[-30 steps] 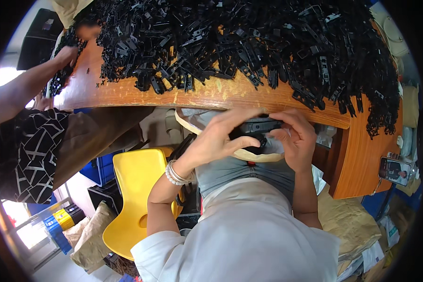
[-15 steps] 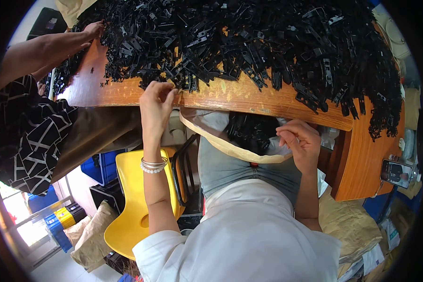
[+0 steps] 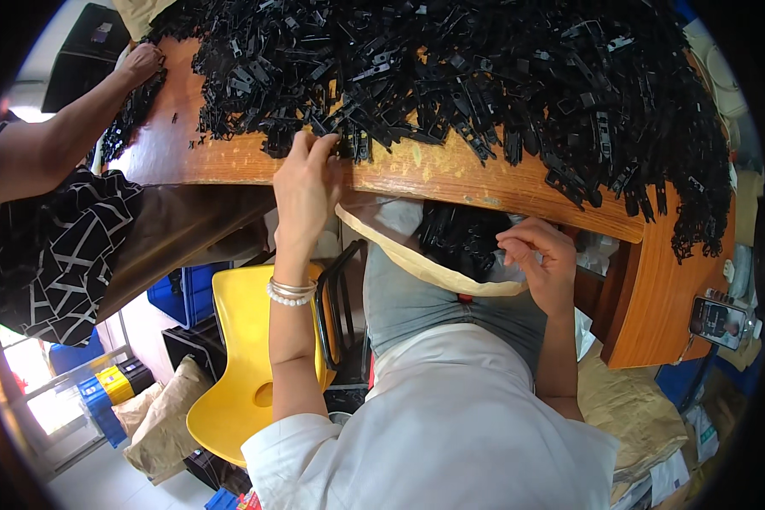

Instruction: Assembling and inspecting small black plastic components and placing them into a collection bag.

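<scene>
Presently, the left hand (image 3: 306, 191), fingers bent, is at the near edge of the black parts (image 3: 450, 76) heaped on the desk (image 3: 433, 172). The right hand (image 3: 548, 262) curls beside the bag (image 3: 404, 257); whether either holds anything, I cannot tell.

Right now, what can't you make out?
Head view:
- Left hand: its own fingers hide whether it grips anything.
- Right hand: curled fingers hide whether it holds anything.
- Bag: table edge covers its far rim.
- Pile: cut off by the top edge.
- Phone: screen too small to make out.
</scene>
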Available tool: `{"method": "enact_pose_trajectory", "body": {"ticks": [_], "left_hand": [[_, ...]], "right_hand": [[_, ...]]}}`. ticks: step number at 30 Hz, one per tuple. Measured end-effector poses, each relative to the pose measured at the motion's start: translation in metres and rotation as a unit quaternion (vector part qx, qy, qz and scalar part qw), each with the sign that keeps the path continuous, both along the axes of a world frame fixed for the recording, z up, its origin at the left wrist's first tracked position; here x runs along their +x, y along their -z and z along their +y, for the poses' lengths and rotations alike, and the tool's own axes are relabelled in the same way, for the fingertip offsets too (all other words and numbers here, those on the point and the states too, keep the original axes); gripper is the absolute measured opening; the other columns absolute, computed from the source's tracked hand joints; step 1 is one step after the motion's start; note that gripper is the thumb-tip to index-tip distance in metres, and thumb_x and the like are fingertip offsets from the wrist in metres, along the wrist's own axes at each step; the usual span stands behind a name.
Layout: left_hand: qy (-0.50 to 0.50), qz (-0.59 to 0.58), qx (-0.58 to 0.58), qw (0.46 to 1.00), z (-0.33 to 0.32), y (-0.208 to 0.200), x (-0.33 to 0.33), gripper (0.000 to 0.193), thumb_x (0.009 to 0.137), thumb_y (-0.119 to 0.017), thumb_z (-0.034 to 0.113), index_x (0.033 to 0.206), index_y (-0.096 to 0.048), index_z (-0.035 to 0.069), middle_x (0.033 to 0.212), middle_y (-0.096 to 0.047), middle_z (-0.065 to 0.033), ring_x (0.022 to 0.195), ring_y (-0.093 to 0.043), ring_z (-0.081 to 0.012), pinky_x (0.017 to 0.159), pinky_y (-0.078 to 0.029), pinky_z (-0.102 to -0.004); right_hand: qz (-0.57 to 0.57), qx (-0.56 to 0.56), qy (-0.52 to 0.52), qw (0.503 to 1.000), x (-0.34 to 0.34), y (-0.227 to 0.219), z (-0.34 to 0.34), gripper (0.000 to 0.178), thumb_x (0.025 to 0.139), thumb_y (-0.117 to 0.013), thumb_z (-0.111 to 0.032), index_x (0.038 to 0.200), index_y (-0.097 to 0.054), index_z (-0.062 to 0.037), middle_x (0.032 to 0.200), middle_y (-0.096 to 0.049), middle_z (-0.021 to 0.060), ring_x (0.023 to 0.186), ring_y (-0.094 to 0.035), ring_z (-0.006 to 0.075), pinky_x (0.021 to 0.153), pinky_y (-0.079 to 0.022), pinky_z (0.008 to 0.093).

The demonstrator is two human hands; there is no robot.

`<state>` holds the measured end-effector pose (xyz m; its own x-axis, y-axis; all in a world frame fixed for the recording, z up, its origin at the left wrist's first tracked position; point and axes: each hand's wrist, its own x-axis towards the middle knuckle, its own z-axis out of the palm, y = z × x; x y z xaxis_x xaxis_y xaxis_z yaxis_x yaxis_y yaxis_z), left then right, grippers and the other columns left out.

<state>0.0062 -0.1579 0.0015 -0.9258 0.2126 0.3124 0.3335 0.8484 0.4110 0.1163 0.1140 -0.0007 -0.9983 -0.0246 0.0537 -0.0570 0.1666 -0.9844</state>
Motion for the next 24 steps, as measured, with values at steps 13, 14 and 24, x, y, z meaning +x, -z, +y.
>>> {"method": "enact_pose_trajectory", "body": {"ticks": [13,14,24], "left_hand": [[-0.014,0.053,0.152,0.987,0.006,0.019,0.009,0.019,0.074,-0.057,-0.004,0.092,-0.056,0.000,0.080,-0.053,-0.0101,0.062,-0.053,-0.0212,0.053,-0.043,-0.0264],[-0.038,0.096,0.182,0.978,0.008,0.020,0.010,0.019,0.074,-0.057,-0.005,0.091,-0.057,0.000,0.080,-0.054,-0.0099,0.062,-0.052,-0.0200,0.053,-0.043,-0.0258],[0.255,0.241,0.104,0.930,0.086,-0.005,0.052,0.024,0.064,-0.059,-0.002,0.087,-0.059,-0.006,0.085,-0.059,-0.0140,0.075,-0.057,-0.0264,0.061,-0.048,-0.0313]], "right_hand": [[-0.046,-0.007,0.002,0.999,-0.007,-0.010,-0.011,0.008,0.078,-0.056,0.001,0.081,-0.063,0.0025,0.073,-0.058,0.0063,0.056,-0.053,0.0095,0.051,-0.039,0.0182],[-0.047,-0.008,0.003,0.999,-0.008,-0.011,-0.012,0.008,0.078,-0.056,0.001,0.081,-0.063,0.0025,0.073,-0.058,0.0063,0.056,-0.053,0.0095,0.051,-0.039,0.0182],[-0.099,-0.293,-0.007,0.951,-0.024,-0.011,-0.048,0.038,0.089,-0.046,-0.014,0.122,-0.041,0.0034,0.083,-0.058,0.0092,0.063,-0.056,0.0120,0.052,-0.043,0.0208]]}}
